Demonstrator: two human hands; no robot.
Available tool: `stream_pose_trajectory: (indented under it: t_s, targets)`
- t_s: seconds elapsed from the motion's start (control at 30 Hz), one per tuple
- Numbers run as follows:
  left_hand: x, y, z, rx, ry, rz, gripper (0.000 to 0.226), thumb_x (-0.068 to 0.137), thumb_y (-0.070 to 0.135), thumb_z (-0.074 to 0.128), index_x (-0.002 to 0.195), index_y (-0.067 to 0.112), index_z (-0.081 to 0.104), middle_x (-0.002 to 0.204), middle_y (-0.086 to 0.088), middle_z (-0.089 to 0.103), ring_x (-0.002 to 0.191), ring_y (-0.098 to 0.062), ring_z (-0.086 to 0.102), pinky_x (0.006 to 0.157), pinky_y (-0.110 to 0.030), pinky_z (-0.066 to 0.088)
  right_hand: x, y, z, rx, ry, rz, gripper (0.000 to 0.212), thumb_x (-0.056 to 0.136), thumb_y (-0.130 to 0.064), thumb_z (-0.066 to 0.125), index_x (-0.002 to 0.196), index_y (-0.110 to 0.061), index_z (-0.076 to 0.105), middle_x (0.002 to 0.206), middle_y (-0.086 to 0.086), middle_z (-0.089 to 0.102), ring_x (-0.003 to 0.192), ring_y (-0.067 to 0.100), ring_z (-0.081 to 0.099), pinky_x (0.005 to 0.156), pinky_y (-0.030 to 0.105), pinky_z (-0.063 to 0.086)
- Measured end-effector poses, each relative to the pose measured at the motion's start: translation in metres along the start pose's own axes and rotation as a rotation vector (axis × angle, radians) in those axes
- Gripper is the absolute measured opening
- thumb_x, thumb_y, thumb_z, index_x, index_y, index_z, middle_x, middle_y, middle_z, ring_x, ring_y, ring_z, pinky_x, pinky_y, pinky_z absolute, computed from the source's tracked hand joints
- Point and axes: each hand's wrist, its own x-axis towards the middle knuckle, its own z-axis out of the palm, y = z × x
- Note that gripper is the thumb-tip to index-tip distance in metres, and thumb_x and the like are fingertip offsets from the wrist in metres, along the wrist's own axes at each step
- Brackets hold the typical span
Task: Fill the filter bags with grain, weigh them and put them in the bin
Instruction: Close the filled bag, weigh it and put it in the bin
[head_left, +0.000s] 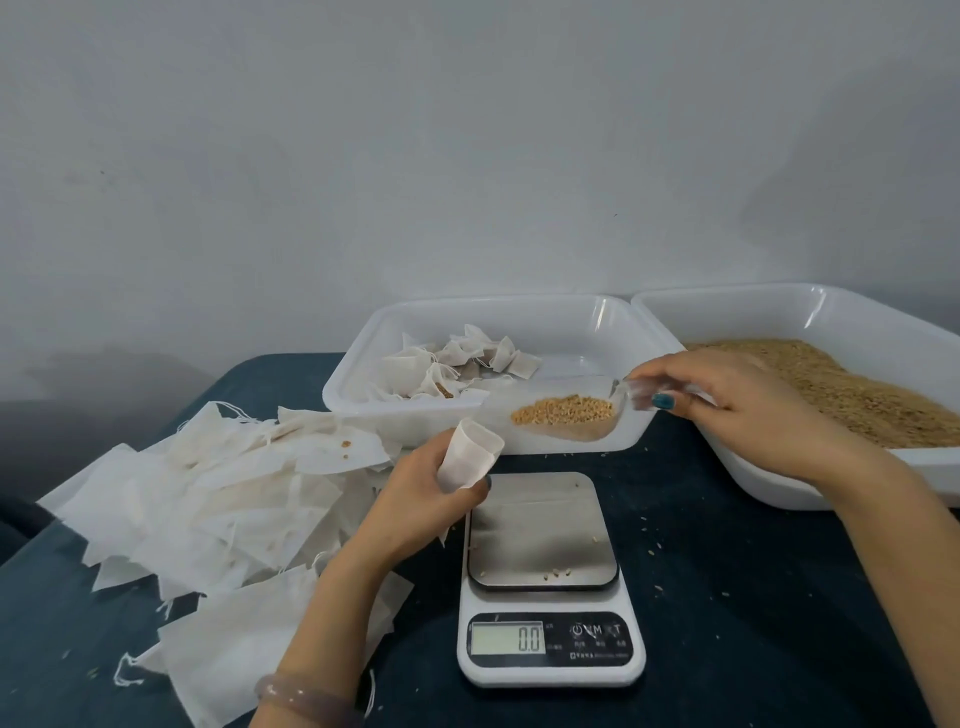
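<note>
Left hand (431, 488) curls round an open white paper filter bag (470, 457) just beside the steel-topped scale (543, 530); right hand (727, 400) pinches a clear plastic scoop (576, 432) of golden grain (563, 409), best tipped slowly into the bag's mouth.

Two bins (336, 400) (779, 291), one scale (550, 675), one scoop (582, 434)

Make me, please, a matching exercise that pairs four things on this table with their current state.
Things:
1. scoop
2. scale
3. bag
4. bin

States:
a. reads 0.0
b. loaded with grain, gripped by right hand
c. contains filled bags
d. held by left hand, mouth open

Pairs: 1-b, 2-a, 3-d, 4-c
</note>
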Motion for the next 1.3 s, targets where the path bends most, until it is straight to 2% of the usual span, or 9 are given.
stream_pose_trajectory:
  t_s: [0.1, 0.23, 0.33, 0.43, 0.57, 0.7, 0.87, 1.1, 1.3]
  targets:
    - [0.000, -0.001, 0.000, 0.029, -0.008, 0.014, 0.027, 0.083, 0.025, 0.069, 0.097, 0.045, 0.058, 0.098, 0.031, 0.063, 0.089, 0.006, 0.060, 0.068, -0.004, 0.044, 0.004, -0.001, -0.003, -0.122, -0.030, -0.028, 0.034, 0.099, -0.016, 0.053, 0.122, -0.041, 0.060, 0.109, -0.018, 0.066, 0.108, 0.011, 0.057, 0.104, 0.043, 0.037]
    - [0.002, 0.000, 0.002, 0.050, -0.019, 0.037, 0.020, 0.079, 0.037, 0.065, 0.098, 0.039, 0.059, 0.093, 0.023, 0.065, 0.084, 0.001, 0.061, 0.066, -0.008, 0.045, 0.009, -0.008, -0.008, -0.283, -0.023, -0.085, 0.033, 0.098, -0.022, 0.050, 0.123, -0.041, 0.059, 0.111, -0.020, 0.062, 0.110, 0.011, 0.051, 0.099, 0.030, 0.026]
    - [0.001, 0.001, 0.004, 0.122, -0.052, 0.065, 0.024, 0.080, 0.038, 0.066, 0.101, 0.039, 0.054, 0.093, 0.025, 0.062, 0.084, 0.000, 0.060, 0.065, -0.015, 0.048, 0.015, -0.014, -0.010, -0.385, -0.015, -0.094, 0.034, 0.098, -0.027, 0.049, 0.128, -0.042, 0.056, 0.113, -0.017, 0.058, 0.114, 0.010, 0.045, 0.110, 0.036, 0.019]
    - [-0.001, 0.005, 0.008, 0.180, -0.065, 0.093, 0.027, 0.077, 0.044, 0.066, 0.096, 0.042, 0.046, 0.092, 0.027, 0.059, 0.083, 0.002, 0.058, 0.060, -0.015, 0.045, 0.021, -0.018, -0.012, -0.451, 0.000, -0.146, 0.035, 0.098, -0.026, 0.050, 0.129, -0.043, 0.056, 0.103, -0.016, 0.046, 0.114, 0.014, 0.039, 0.115, 0.044, 0.015]
    - [-0.002, 0.009, 0.011, 0.178, -0.071, 0.099, 0.028, 0.077, 0.047, 0.065, 0.090, 0.051, 0.041, 0.089, 0.027, 0.058, 0.079, 0.000, 0.057, 0.056, -0.016, 0.041, 0.028, -0.024, -0.014, -0.508, 0.051, -0.221, 0.033, 0.095, -0.026, 0.056, 0.125, -0.038, 0.061, 0.100, -0.009, 0.049, 0.110, 0.019, 0.039, 0.113, 0.053, 0.021]
    - [-0.003, 0.011, 0.011, 0.151, -0.065, 0.109, 0.027, 0.077, 0.046, 0.065, 0.091, 0.049, 0.042, 0.087, 0.025, 0.059, 0.076, -0.002, 0.057, 0.056, -0.017, 0.041, 0.031, -0.027, -0.016, -0.544, 0.113, -0.285, 0.032, 0.090, -0.020, 0.067, 0.120, -0.033, 0.067, 0.101, 0.001, 0.061, 0.107, 0.029, 0.046, 0.109, 0.061, 0.028]
    - [-0.003, 0.014, 0.013, 0.100, -0.065, 0.121, 0.025, 0.077, 0.048, 0.064, 0.093, 0.046, 0.045, 0.090, 0.021, 0.062, 0.078, -0.003, 0.059, 0.057, -0.016, 0.042, 0.033, -0.031, -0.024, -0.574, 0.152, -0.322, 0.033, 0.088, -0.017, 0.071, 0.119, -0.030, 0.068, 0.104, 0.006, 0.063, 0.109, 0.034, 0.047, 0.108, 0.063, 0.029]
    - [-0.004, 0.017, 0.016, 0.014, -0.082, 0.099, 0.030, 0.078, 0.046, 0.062, 0.103, 0.033, 0.051, 0.098, 0.012, 0.065, 0.084, -0.008, 0.062, 0.067, -0.033, 0.053, 0.035, -0.036, -0.032, -0.601, 0.171, -0.355, 0.031, 0.088, -0.021, 0.070, 0.119, -0.028, 0.069, 0.105, 0.007, 0.065, 0.108, 0.036, 0.047, 0.107, 0.063, 0.031]
    - [-0.005, 0.022, 0.016, -0.047, -0.088, 0.099, 0.034, 0.075, 0.050, 0.058, 0.103, 0.031, 0.052, 0.097, 0.016, 0.067, 0.082, -0.006, 0.064, 0.068, -0.020, 0.049, 0.035, -0.038, -0.034, -0.616, 0.210, -0.383, 0.031, 0.085, -0.018, 0.073, 0.115, -0.026, 0.071, 0.101, 0.008, 0.066, 0.103, 0.038, 0.049, 0.102, 0.062, 0.034]
